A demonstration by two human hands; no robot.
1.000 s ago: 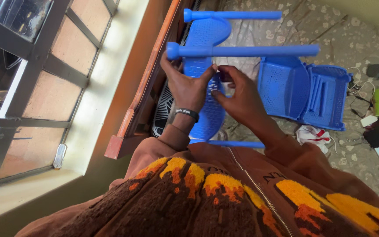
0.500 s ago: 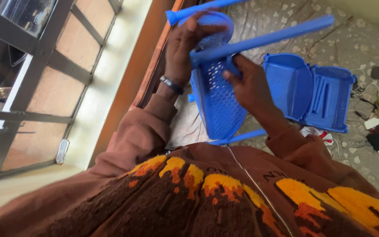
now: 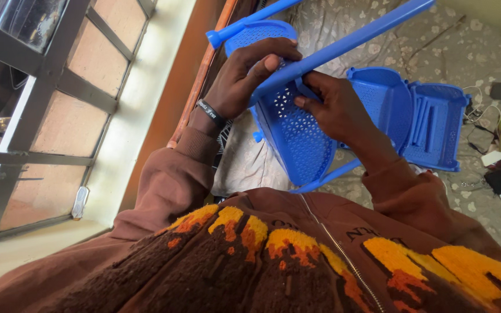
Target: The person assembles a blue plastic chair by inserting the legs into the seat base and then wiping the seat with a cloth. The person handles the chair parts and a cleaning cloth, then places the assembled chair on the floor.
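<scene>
Centre frame, the blue perforated plastic chair (image 3: 297, 136) is upturned over the patterned grey bedcover (image 3: 378, 40), legs toward the top edge. Left hand (image 3: 244, 78) grips its leg up top; right hand (image 3: 334, 107) presses fingers on the mesh seat beside it.

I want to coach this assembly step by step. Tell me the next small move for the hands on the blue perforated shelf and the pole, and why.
Probably press the blue pole further into the socket of the perforated shelf. The left hand grips the shelf's rim by the pole, and the right hand has fingers on the joint, so both already brace it. Whether the pole is fully seated cannot be told.
</scene>
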